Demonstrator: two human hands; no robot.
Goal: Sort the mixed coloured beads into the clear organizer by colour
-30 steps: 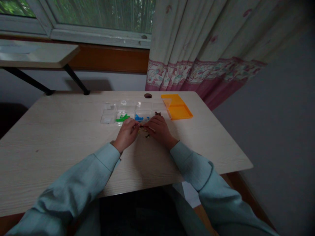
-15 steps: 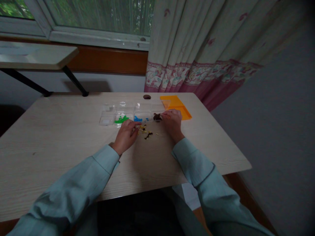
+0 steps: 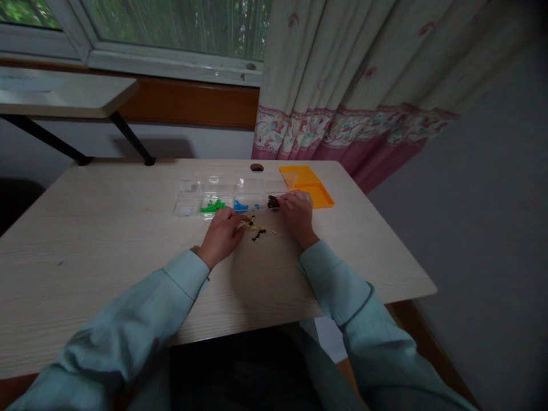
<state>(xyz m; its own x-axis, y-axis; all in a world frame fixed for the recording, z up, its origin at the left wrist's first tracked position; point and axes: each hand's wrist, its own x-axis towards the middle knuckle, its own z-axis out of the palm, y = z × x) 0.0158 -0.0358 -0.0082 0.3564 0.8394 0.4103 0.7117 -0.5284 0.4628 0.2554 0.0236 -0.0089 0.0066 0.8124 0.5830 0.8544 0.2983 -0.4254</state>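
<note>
A clear plastic compartment box (image 3: pixel 188 211) lies on the table with its lid open towards the window. Small green pieces (image 3: pixel 213 206), blue pieces (image 3: pixel 241 206) and dark brown pieces (image 3: pixel 273 201) fill separate compartments. My left hand (image 3: pixel 223 233) has its fingertips pinched at the left edge of a loose pile of yellow and dark pieces (image 3: pixel 258 233) on the tabletop; what is between them is too small to name. At the brown compartment's right side, my right hand (image 3: pixel 298 216) is closed in a pinch, its fingertips partly hidden and their contents unclear.
An orange tray (image 3: pixel 319 195) lies behind my right hand. Beyond the box is a round hole (image 3: pixel 257 167) in the table (image 3: pixel 128 257). A raised shelf (image 3: pixel 64 94) on black legs stands at the back left, and a curtain (image 3: pixel 317 114) hangs behind the table.
My left fingers have drawn together onto the yellow pieces, the forefinger no longer stretched out. My right hand has shifted only slightly at the brown compartment. The view has tilted a little.
</note>
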